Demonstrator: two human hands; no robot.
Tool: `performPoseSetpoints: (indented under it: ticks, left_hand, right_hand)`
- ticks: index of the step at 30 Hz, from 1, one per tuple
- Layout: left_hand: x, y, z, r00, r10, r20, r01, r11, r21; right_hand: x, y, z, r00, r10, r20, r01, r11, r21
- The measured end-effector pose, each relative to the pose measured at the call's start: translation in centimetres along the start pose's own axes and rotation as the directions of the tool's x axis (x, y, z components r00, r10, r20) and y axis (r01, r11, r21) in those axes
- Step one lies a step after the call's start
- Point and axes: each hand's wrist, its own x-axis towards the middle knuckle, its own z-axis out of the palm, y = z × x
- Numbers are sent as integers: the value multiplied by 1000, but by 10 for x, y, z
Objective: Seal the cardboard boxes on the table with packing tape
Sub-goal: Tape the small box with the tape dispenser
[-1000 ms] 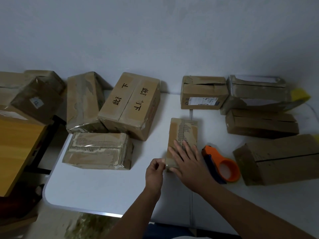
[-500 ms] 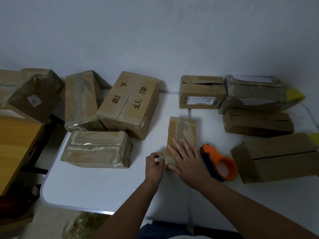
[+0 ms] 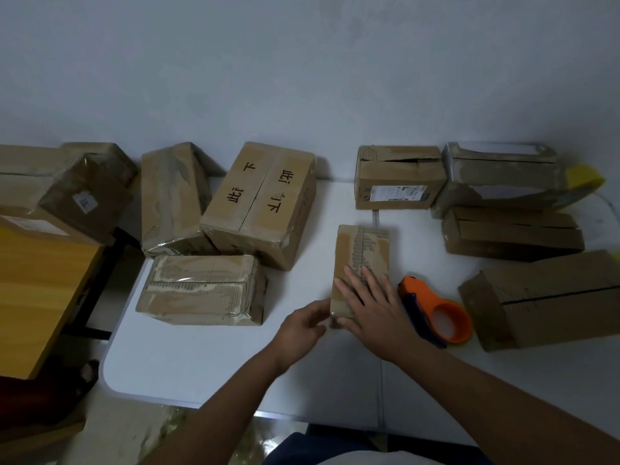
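small taped cardboard box [image 3: 362, 260], flat, table [image 3: 201, 364] centre

Dim, even light; soft shadows behind brown cardboard boxes [image 3: 261, 203] left of hands; edges bent, corners dark.

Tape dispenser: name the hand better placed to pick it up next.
Right. The right hand lies flat on the small box, directly beside the orange tape dispenser. The left hand is at the box's near-left corner, on the far side from it.
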Motion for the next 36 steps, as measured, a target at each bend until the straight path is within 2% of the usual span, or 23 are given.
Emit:
performPoseSetpoints:
  ticks: [3, 5, 7, 10, 13, 14, 16, 18, 20, 21, 22, 24, 25, 28, 30, 32, 35, 36]
  left_hand:
    - [11, -4, -12, 994, 102, 38, -108, 958, 267]
    - [24, -6, -18, 980, 191, 51, -192, 859, 475]
    - [35, -5, -25, 971, 224, 86, -230, 766, 601]
    - [42, -4, -30, 963, 230, 138, -264, 721, 641]
    - [34, -8, -29, 965, 234, 121, -260, 765, 589]
    - [31, -10, -29, 969, 224, 109, -246, 790, 562]
    - [25, -9, -32, 980, 182, 76, -195, 839, 509]
    - [22, -1, -33, 985, 172, 20, -162, 872, 461]
    - [24, 10, -32, 979, 196, -47, -156, 884, 441]
    - [27, 14, -30, 973, 220, -73, -165, 880, 446]
    - [31, 19, -27, 966, 244, -87, -178, 869, 462]
    - [40, 27, -18, 957, 277, -85, -202, 847, 492]
    - [44, 30, -14, 956, 282, -81, -207, 845, 493]
    - [49, 32, -5, 956, 281, -89, -209, 860, 465]
    - [44, 24, -6, 946, 311, -96, -228, 843, 487]
    - [34, 12, -11, 951, 283, -123, -169, 812, 559]
    - [19, 1, -18, 951, 218, -219, 30, 641, 767]
    - [17, 1, -18, 942, 247, -229, 37, 600, 799]
  right_hand:
    - [0, 2, 0, 1000, -3, 27, 3, 1000, 5]
    - [0, 3, -1, 999, -3, 44, 3, 1000, 1]
    - [0, 3, -1, 999, -7, 41, 8, 1000, -9]
    - [-1, 3, 0, 1000, -14, 27, 13, 1000, 17]
    - [-1, 3, -3, 998, -35, 61, 31, 996, 80]
    - [0, 5, -4, 998, -53, 35, 48, 992, 119]
    - [1, 11, -14, 998, -55, 4, 51, 951, 305]
    - [0, 17, -26, 998, 6, -67, 26, 879, 476]
    - [-1, 24, -31, 969, 211, -131, -68, 734, 676]
    - [-1, 28, -35, 935, 345, -79, -149, 587, 796]
    - [-1, 31, -39, 899, 437, 40, -231, 393, 890]
    - [-2, 32, -46, 843, 442, 308, -360, 36, 932]
    - [-2, 30, -49, 838, 395, 378, -392, -48, 919]
    - [-2, 18, -44, 860, 285, 423, -426, -53, 903]
    - [-1, 4, -42, 867, 198, 457, -447, -94, 889]
    - [2, -9, -41, 868, 128, 480, -468, -114, 876]
    - [8, -27, -42, 864, 16, 504, -502, -70, 862]
    - [10, -31, -44, 862, -12, 506, -506, -53, 861]
